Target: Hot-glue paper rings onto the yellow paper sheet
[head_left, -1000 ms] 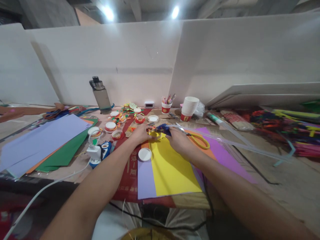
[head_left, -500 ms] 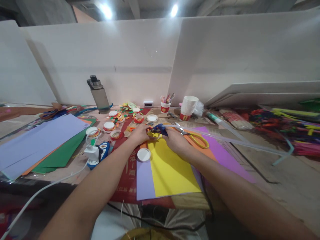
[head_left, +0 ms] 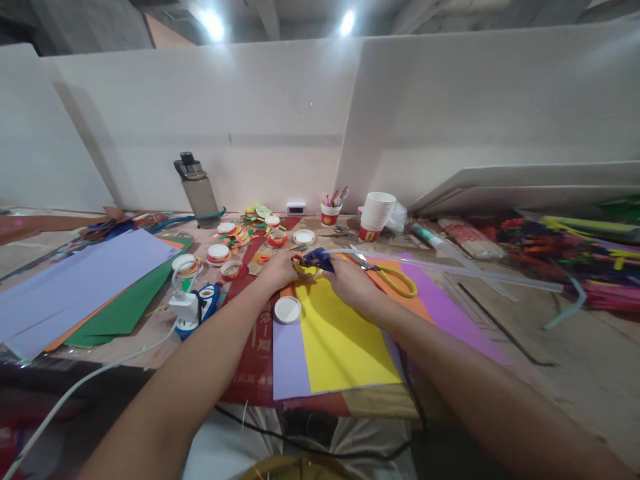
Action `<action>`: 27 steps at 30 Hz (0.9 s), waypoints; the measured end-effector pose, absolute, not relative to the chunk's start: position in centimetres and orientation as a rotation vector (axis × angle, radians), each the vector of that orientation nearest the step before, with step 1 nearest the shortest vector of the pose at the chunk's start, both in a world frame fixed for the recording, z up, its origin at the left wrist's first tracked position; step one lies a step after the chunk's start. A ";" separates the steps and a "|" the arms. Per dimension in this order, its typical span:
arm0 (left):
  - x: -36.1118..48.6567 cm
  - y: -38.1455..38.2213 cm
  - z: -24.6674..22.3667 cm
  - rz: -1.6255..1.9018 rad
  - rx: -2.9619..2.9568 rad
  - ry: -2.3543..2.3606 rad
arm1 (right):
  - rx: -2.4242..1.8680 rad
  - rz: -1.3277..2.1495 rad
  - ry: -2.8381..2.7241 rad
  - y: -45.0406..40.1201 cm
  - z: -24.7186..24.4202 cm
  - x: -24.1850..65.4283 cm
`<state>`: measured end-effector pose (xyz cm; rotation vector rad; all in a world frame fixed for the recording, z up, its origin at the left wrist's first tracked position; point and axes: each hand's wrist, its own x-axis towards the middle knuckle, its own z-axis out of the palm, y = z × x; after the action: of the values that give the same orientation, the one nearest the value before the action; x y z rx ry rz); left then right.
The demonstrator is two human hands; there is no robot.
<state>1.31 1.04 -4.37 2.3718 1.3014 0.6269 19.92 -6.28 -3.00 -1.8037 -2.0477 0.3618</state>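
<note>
My right hand (head_left: 346, 280) is closed around a blue hot glue gun (head_left: 321, 258). A long clear glue stick (head_left: 450, 269) runs out from the gun's back to the right. My left hand (head_left: 281, 268) meets it at the nozzle end, its fingers pinched by a small orange and yellow piece that I cannot make out well. Below both hands lies a yellow sheet (head_left: 350, 340) over a lilac sheet (head_left: 290, 363). A white round lid (head_left: 287, 310) rests at their left edge. Yellow-handled scissors (head_left: 397, 281) lie right of my right hand, on orange and purple sheets.
Left are a blue power strip (head_left: 213, 293) with a white plug, coloured sheets (head_left: 90, 280) and a bottle (head_left: 197, 193). Several decorated round lids (head_left: 219, 253) lie behind my left arm. Stacked paper cups (head_left: 376, 213) and a pen cup (head_left: 330, 215) stand behind. Another person's arm (head_left: 45, 227) reaches in far left.
The far end of the glue stick has swung slightly up and away from the light blue strip at right. Both hands stay nearly in place.
</note>
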 end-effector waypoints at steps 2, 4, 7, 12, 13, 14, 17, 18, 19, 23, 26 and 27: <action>1.3 1.1 -4.4 0.633 2.389 1.311 | -1.803 0.333 -2.053 -6.3 -3.0 20.0; 1.2 1.2 -4.4 0.623 2.395 1.333 | -1.796 0.314 -2.058 -6.3 -2.9 20.1; 1.1 1.2 -4.0 0.571 2.349 1.365 | -1.795 0.317 -2.057 -6.5 -2.7 20.1; 0.7 1.3 -3.3 0.512 2.193 1.418 | -1.792 0.335 -2.046 -6.5 -2.5 20.1; 0.6 1.3 -3.1 0.500 2.185 1.421 | -1.795 0.339 -2.043 -6.5 -2.5 20.1; 0.6 1.3 -3.0 0.487 2.186 1.428 | -1.800 0.342 -2.039 -6.5 -2.6 20.1; 0.8 1.2 -2.8 0.456 2.222 1.442 | -1.817 0.349 -2.029 -6.4 -2.8 20.0; 0.9 1.1 -2.8 0.448 2.230 1.451 | -1.812 0.354 -2.029 -6.3 -2.9 20.0; 0.9 1.1 -2.8 0.444 2.232 1.462 | -1.806 0.362 -2.031 -6.3 -2.9 20.0; 1.0 1.1 -3.1 0.469 2.229 1.484 | -1.812 0.415 -2.040 -6.4 -2.9 20.0; 0.9 1.3 -3.5 0.494 2.227 1.468 | -1.819 0.452 -2.049 -6.4 -2.7 20.1; 0.9 1.4 -3.6 0.495 2.227 1.466 | -1.821 0.459 -2.048 -6.4 -2.7 20.2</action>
<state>0.92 1.42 -3.62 2.2272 1.4662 0.4954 20.17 -6.41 -2.75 -1.8210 -2.0481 0.4595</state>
